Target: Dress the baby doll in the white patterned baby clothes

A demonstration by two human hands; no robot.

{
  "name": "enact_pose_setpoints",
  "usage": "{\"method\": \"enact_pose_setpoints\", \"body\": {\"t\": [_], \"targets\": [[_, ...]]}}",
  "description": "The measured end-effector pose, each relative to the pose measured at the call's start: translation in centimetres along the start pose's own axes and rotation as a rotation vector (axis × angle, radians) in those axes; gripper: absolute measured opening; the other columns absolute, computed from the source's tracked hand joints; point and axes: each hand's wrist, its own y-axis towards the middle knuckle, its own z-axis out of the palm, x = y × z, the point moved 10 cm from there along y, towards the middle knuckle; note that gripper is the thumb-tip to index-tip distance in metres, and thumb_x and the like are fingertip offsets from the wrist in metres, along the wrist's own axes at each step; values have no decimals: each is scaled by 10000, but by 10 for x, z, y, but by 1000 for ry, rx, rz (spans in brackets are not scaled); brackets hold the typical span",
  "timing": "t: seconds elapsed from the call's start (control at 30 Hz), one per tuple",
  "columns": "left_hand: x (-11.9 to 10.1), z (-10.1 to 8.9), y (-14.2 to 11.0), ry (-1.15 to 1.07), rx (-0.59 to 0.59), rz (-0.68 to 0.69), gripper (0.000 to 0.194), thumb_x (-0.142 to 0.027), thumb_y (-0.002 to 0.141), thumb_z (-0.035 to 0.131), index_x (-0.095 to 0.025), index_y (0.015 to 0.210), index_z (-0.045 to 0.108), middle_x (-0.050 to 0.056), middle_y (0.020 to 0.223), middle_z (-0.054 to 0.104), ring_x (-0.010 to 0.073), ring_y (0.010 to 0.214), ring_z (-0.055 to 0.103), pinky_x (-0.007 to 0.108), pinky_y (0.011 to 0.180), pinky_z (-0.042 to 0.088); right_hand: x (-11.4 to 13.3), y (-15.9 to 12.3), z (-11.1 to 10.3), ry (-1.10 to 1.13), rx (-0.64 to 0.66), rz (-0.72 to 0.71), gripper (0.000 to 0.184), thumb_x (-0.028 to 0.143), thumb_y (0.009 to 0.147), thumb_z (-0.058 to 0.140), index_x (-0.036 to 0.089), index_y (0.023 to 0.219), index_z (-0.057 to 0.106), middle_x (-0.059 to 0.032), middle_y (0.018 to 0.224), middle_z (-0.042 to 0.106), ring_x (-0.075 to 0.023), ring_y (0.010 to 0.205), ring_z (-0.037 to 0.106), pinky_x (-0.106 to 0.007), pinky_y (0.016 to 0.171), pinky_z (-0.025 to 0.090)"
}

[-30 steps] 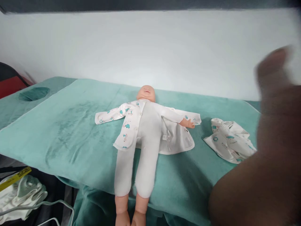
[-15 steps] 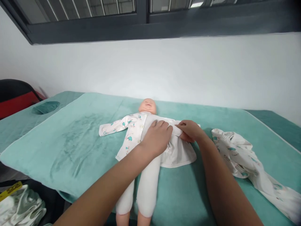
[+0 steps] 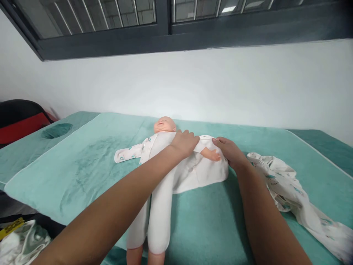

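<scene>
A baby doll (image 3: 165,124) lies face up on the bed, its body tilted and its head turned leftward. Its white-padded legs (image 3: 159,217) point towards me. A white patterned baby shirt (image 3: 147,147) has one sleeve stretched out at the left; its other half (image 3: 204,173) is spread inside out under the doll's bare forearm (image 3: 211,154). My left hand (image 3: 185,142) is closed over the shirt at the doll's shoulder, fingertips hidden behind. With thumb and fingers, my right hand (image 3: 227,150) pinches the shirt's edge beside the doll's small hand.
A crumpled patterned garment (image 3: 292,187) lies on the right of the green bed cover (image 3: 82,158). The bed has a round hole (image 3: 57,130) at the far left. Folded cloths (image 3: 26,241) sit low at the left, and a white wall (image 3: 193,84) stands behind.
The doll's head and body have shifted left and tilted. My left hand has moved up to the shoulder. My right hand has moved right to the shirt's edge, and the doll's forearm shows more.
</scene>
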Motion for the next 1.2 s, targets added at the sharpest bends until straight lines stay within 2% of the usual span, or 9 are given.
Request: {"method": "enact_pose_setpoints", "body": {"t": [0.07, 0.17, 0.37, 0.6, 0.73, 0.87, 0.93, 1.03, 1.2], "targets": [[8, -11, -6, 34, -17, -20, 252, -150, 854, 495, -168, 1085, 594, 126, 1081, 637, 281, 1047, 545, 431, 865, 397, 3, -3, -1, 242, 36, 12, 351, 534, 727, 685, 215, 801, 559, 17, 668, 605, -159, 586, 558, -279, 559, 452], [14, -15, -9, 79, 47, -71, 256, -226, 849, 551, -168, 1092, 604, 125, 1071, 634, 284, 1045, 533, 433, 870, 390, 9, -11, -2, 392, 62, 35, 398, 567, 725, 689, 208, 874, 599, -32, 722, 665, -222, 659, 634, -329, 600, 501], [17, -8, -5, 150, 140, -135, 285, -181, 776, 635, -168, 1061, 641, 124, 1071, 640, 291, 1049, 517, 443, 883, 375, 1, -31, 6, 395, 158, 208, 544, 724, 779, 511, 210, 880, 661, -98, 714, 706, -314, 757, 694, -408, 623, 540], [38, -15, -3, 134, 146, -157, 264, -120, 779, 594, -171, 1031, 652, 133, 1080, 639, 299, 1070, 516, 459, 896, 376, 6, -44, 11, 450, 191, 238, 487, 671, 793, 544, 233, 932, 702, -88, 769, 732, -327, 819, 703, -417, 653, 544], [52, -26, -8, 125, 122, -164, 282, -86, 795, 535, -193, 1033, 641, 108, 1061, 644, 258, 1019, 534, 405, 851, 401, 9, -41, 0, 398, 128, 170, 417, 610, 793, 598, 239, 962, 687, -71, 821, 733, -310, 814, 698, -403, 640, 542], [46, -21, -10, 149, 90, -175, 266, -117, 821, 542, -173, 1062, 638, 137, 1107, 634, 297, 1085, 517, 456, 894, 387, 16, -36, -12, 398, 23, 77, 330, 533, 756, 687, 254, 931, 666, -38, 806, 714, -277, 759, 682, -374, 628, 545], [33, -14, -7, 106, 46, -154, 254, -137, 855, 510, -158, 1079, 629, 147, 1120, 628, 314, 1121, 505, 493, 929, 368, 27, -37, -4, 435, 28, 36, 300, 510, 757, 699, 258, 914, 654, -20, 789, 696, -246, 707, 662, -356, 615, 541], [17, -5, -1, 28, -51, -181, 273, -136, 874, 474, -147, 1124, 584, 138, 1135, 603, 293, 1094, 521, 488, 935, 377, 52, -45, 28, 505, 122, -47, 266, 471, 781, 693, 241, 899, 632, -10, 777, 656, -192, 663, 620, -310, 614, 524], [9, 9, 3, -50, -80, -211, 459, -264, 811, 612, -159, 1238, 481, 123, 1211, 552, 297, 1114, 507, 524, 1013, 332, 77, -59, 69, 635, 167, -94, 259, 415, 773, 719, 231, 827, 545, 44, 659, 513, -102, 537, 474, -224, 513, 430]]}}
